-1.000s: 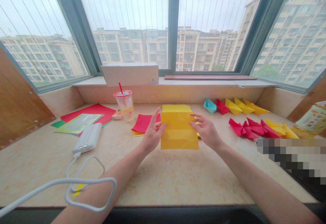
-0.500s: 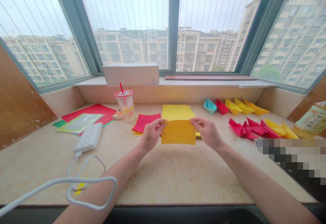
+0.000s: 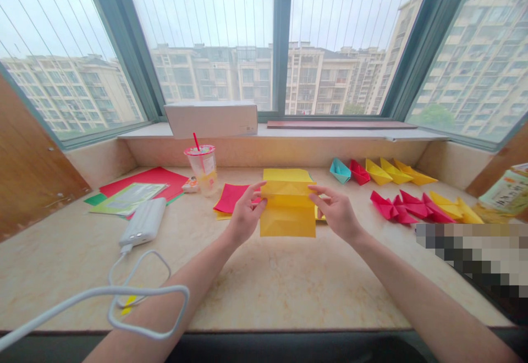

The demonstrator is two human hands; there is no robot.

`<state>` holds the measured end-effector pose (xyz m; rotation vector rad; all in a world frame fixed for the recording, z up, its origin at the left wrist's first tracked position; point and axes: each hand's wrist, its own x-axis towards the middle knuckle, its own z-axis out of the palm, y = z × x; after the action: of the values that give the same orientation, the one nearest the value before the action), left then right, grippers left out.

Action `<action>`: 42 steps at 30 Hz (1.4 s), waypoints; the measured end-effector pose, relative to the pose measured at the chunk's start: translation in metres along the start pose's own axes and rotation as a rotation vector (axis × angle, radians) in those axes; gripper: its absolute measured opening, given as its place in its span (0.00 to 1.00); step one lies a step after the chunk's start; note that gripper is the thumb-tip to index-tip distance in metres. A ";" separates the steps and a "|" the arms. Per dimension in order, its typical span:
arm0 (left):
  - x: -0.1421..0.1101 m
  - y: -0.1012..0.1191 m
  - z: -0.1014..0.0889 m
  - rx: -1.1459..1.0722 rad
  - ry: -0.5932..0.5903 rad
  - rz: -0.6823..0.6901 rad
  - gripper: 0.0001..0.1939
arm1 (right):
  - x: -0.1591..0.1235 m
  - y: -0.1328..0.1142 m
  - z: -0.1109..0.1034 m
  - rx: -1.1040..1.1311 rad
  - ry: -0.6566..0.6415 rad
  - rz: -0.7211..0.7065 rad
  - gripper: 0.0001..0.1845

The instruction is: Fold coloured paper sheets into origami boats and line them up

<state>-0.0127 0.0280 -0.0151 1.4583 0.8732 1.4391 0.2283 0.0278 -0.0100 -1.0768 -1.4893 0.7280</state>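
A yellow sheet of paper [image 3: 287,220] with creases across it is held up between my two hands, above the front of the worktop. My left hand [image 3: 248,209] pinches its left edge between thumb and fingers. On the opposite edge, my right hand [image 3: 335,208] grips it the same way. The sheet's upper part is bent along a horizontal fold. Behind it lies a brighter yellow paper stack [image 3: 286,174], partly covered. Red square paper [image 3: 231,198] rests on yellow sheets just beyond my left hand.
Folded paper boats [image 3: 378,171] and red folded pieces [image 3: 394,208] sit at the right, near a bottle [image 3: 507,192]. At the left are a drink cup [image 3: 202,170], coloured sheets [image 3: 142,181], a white power bank [image 3: 143,223] and its looping cable [image 3: 148,291].
The yellow sheet has opened out from its folded state, its upper part now rising above the crease. Both hands have shifted slightly and still hold its side edges.
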 end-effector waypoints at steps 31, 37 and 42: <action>-0.002 0.009 0.001 -0.191 -0.031 -0.137 0.11 | 0.000 -0.009 -0.004 0.199 -0.162 0.001 0.11; -0.003 0.010 -0.002 0.020 0.010 -0.015 0.05 | 0.002 -0.003 -0.008 0.120 -0.173 -0.112 0.11; -0.006 0.011 -0.004 0.328 -0.027 0.149 0.08 | 0.002 -0.003 -0.013 0.232 -0.257 0.028 0.11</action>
<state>-0.0178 0.0185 -0.0076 1.8141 1.0386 1.4277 0.2402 0.0272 -0.0037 -0.8532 -1.5608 1.0631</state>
